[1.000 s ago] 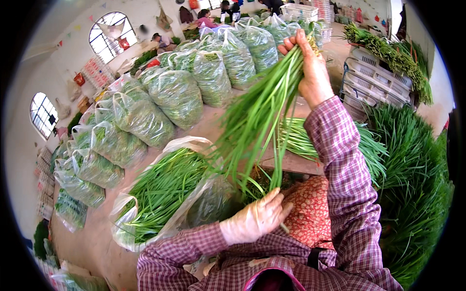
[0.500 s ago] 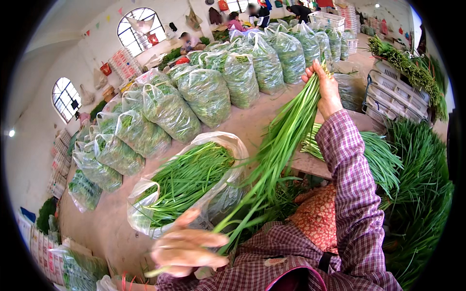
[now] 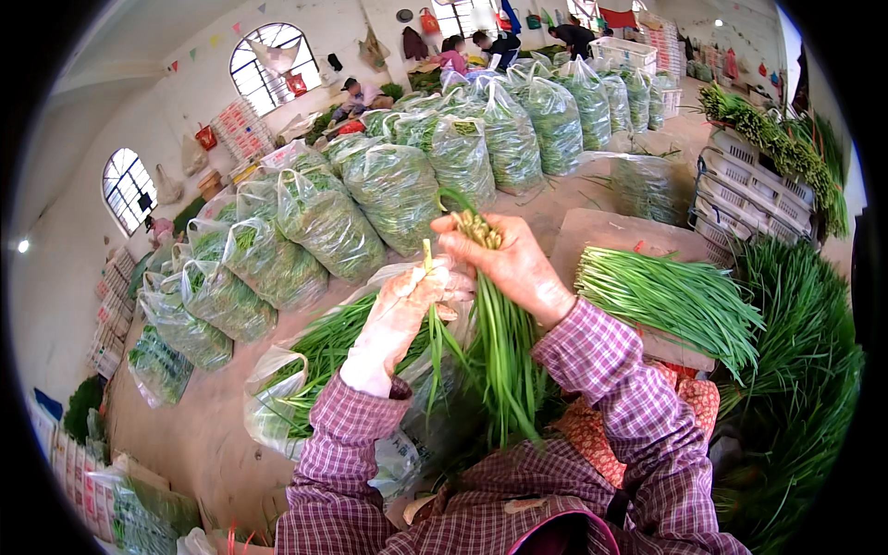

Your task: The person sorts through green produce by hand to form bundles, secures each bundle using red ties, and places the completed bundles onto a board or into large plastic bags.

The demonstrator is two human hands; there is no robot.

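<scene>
A bunch of garlic chives (image 3: pixel 504 356) hangs from my right hand (image 3: pixel 516 261), which is closed around it just below the pale cut ends. Close beside it on the left, my left hand (image 3: pixel 402 310) pinches a few loose chive stalks (image 3: pixel 441 344); one pale end pokes up above the fingers. Below both hands an open clear plastic bag (image 3: pixel 276 407) is partly filled with cut chives (image 3: pixel 338 344), and my left forearm covers part of it. To the right, a neat pile of chives (image 3: pixel 661 301) lies across a board (image 3: pixel 592 231).
Rows of stuffed clear bags (image 3: pixel 388 190) stand beyond the open bag. At right are stacked white crates (image 3: pixel 754 190) topped with greens, and a large heap of loose chives (image 3: pixel 795 342). Several people work at the back, one person (image 3: pixel 361 97) seated low at the left.
My right hand has come down and left with the bunch, from over the board. My left hand has risen from the lower edge to meet it, now pinching a few stalks.
</scene>
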